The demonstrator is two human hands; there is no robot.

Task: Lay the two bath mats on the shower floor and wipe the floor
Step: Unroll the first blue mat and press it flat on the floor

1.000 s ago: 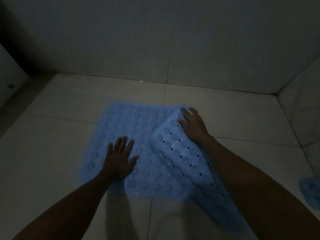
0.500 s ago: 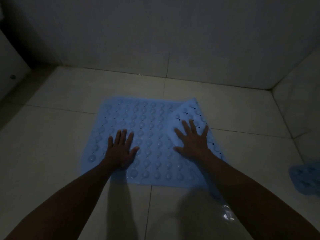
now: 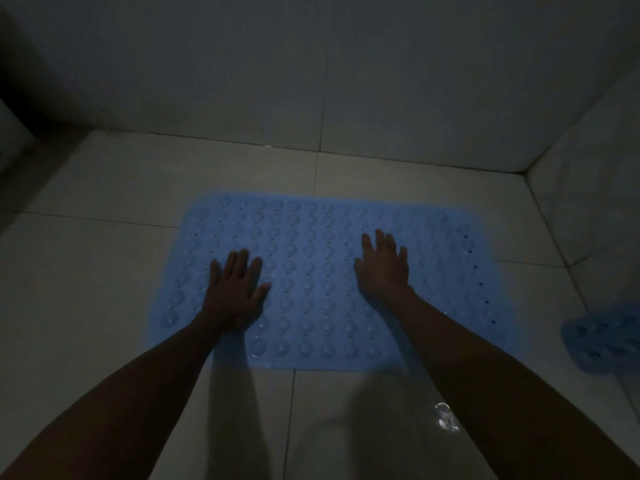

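Observation:
A light blue bath mat [image 3: 311, 237] with rows of round bumps and small holes lies spread flat on the tiled shower floor [image 3: 86, 271]. My left hand [image 3: 235, 289] rests palm down on its left part with fingers apart. My right hand [image 3: 381, 265] lies flat on the middle right part, fingers spread too. Neither hand grips anything. A second blue bath mat [image 3: 602, 341] sits bunched at the right edge of the view, only partly visible.
The room is dim. Tiled walls [image 3: 311, 81] close the floor at the back and on the right. A dark recess lies at the far left. A wet glint [image 3: 445, 419] shows on the floor by my right forearm.
The folded right half of the mat has been turned over to the right and now lies flat. My right hand moved with it; my left hand stayed pressed on the mat.

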